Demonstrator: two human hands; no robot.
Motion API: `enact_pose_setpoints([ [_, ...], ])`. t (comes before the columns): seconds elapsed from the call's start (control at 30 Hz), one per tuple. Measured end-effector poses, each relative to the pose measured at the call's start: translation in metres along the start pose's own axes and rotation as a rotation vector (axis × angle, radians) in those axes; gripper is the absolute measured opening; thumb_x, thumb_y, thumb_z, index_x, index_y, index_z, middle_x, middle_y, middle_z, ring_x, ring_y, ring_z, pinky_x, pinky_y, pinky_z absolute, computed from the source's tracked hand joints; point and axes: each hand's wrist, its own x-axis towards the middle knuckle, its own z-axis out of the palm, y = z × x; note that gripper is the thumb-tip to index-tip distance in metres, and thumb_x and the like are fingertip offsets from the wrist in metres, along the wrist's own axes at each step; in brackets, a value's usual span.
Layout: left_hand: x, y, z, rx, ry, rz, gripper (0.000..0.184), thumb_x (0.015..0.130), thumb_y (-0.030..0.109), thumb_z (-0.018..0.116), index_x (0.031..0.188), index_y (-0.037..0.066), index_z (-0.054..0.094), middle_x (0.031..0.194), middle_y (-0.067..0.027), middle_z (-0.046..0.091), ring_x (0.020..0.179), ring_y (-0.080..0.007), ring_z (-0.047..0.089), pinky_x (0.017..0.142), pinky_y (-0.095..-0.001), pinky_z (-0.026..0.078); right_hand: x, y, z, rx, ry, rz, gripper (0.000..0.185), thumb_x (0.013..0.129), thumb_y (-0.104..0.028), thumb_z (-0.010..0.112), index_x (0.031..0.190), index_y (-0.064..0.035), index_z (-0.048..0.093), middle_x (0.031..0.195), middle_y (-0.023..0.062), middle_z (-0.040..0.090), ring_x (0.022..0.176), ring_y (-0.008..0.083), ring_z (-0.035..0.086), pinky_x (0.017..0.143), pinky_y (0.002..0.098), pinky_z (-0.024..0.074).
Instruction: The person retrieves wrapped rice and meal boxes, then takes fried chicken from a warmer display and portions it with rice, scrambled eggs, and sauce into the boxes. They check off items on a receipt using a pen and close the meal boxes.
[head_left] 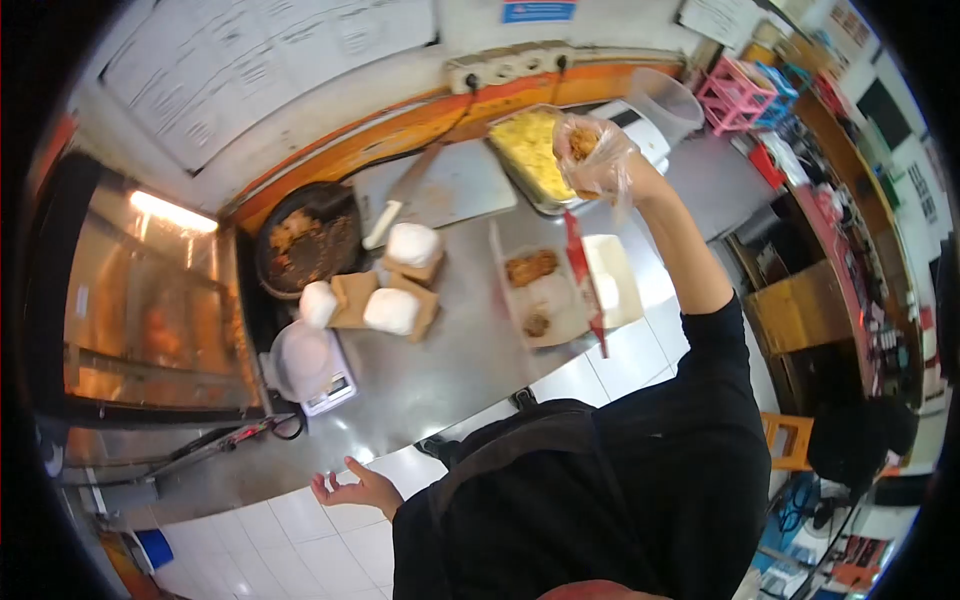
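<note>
So the right hand (600, 162), in a thin clear plastic glove, has its fingers closed around a lump of brown, crumbly-looking food (581, 147). It's up by the right side of a shallow tray (546, 208) full of chunky yellow food (522, 150). The left hand (358, 490) is bare, fingers loosely spread, holding nothing I can see, out near the steel table's (440, 350) front edge.

Nearer the body there's an open white-and-red box (562, 312) with two brown pieces in it. My main worry, honestly: it seems to sit right by the table edge, with its pale lid (612, 285) apparently out over the floor. Bump that lid with the right forearm or lean in, and I reckon the whole thing could tip. The glove looks baggy too, so the grip could slip, and crumbs might drop into the yellow stuff.

Over on the left, a white-handled knife (383, 225) has its handle poking off the pale cutting board (480, 180), close to a brown cardboard box with a white rounded mound (412, 243). A careless sleeve could catch it.
</note>
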Motion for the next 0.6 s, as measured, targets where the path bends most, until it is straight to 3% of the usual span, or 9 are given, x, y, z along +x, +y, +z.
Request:
enact_pose_setpoints([
  [0.13,-0.030,0.045,0.041,-0.050,-0.097,0.092,0.061,0.080,0.006,0.062,0.128,-0.002,0.025,0.125,-0.0162,0.029,0.114,-0.0261,0.035,0.097,-0.0417,0.032,-0.066,0.056,-0.054,0.041,0.065,0.332,0.010,0.071,-0.002,0.063,0.076,-0.0072,0.055,0.061,-0.0014,0.051,0.057,0.0080,0.050,0.047,0.0232,0.0392],
  [0.2,-0.042,0.066,0.052,-0.077,-0.118,0.092,0.063,0.078,0.004,0.062,0.128,-0.002,0.025,0.126,-0.0167,0.029,0.115,-0.0264,0.035,0.098,-0.0413,0.032,-0.086,0.080,-0.061,-0.313,-0.137,0.584,0.021,0.066,-0.012,0.070,0.080,-0.0080,0.055,0.069,0.0040,0.057,0.059,0.0134,0.054,0.051,0.0282,0.0459],
  [0.27,-0.052,0.092,0.057,-0.087,-0.128,0.097,0.064,0.078,0.004,0.063,0.128,-0.002,0.024,0.126,-0.0168,0.029,0.115,-0.0264,0.035,0.098,-0.0411,0.032,-0.099,0.135,-0.054,-0.639,-0.425,0.608,0.033,0.066,-0.022,0.069,0.094,-0.0076,0.061,0.079,0.0130,0.065,0.068,0.0233,0.061,0.062,0.0348,0.0515],
  [0.37,-0.061,0.105,0.057,-0.108,-0.149,0.149,0.063,0.077,0.003,0.062,0.127,-0.002,0.024,0.126,-0.0157,0.028,0.115,-0.0254,0.033,0.099,-0.0406,0.030,-0.106,0.172,-0.034,-0.720,-0.438,0.590,0.046,0.068,-0.026,0.066,0.111,-0.0097,0.061,0.089,0.0199,0.066,0.078,0.0322,0.064,0.074,0.0390,0.0519],
  [0.47,-0.066,0.116,0.054,-0.118,-0.120,0.165,0.065,0.076,0.005,0.063,0.126,-0.001,0.023,0.126,-0.0143,0.027,0.116,-0.0247,0.032,0.099,-0.0416,0.029,-0.087,0.109,-0.045,-0.848,-0.552,0.597,0.053,0.073,-0.028,0.067,0.122,-0.0107,0.057,0.108,0.0206,0.063,0.098,0.0345,0.061,0.087,0.0403,0.0477],
  [0.53,-0.065,0.125,0.057,-0.128,-0.102,0.184,0.066,0.075,0.006,0.064,0.126,0.000,0.023,0.126,-0.0140,0.028,0.115,-0.0248,0.032,0.099,-0.0419,0.029,-0.100,0.120,-0.074,-0.963,-0.405,0.335,0.055,0.078,-0.031,0.066,0.126,-0.0087,0.053,0.122,0.0200,0.057,0.114,0.0359,0.052,0.097,0.0398,0.0403],
  [0.6,-0.062,0.141,0.072,-0.282,-0.134,0.328,0.073,0.070,0.010,0.069,0.126,0.001,0.023,0.125,-0.0145,0.028,0.113,-0.0257,0.034,0.097,-0.0416,0.030,-0.086,0.045,-0.063,-0.935,-0.270,0.320,0.065,0.082,-0.037,0.064,0.135,-0.0054,0.043,0.135,0.0199,0.046,0.125,0.0370,0.042,0.103,0.0403,0.0341],
])
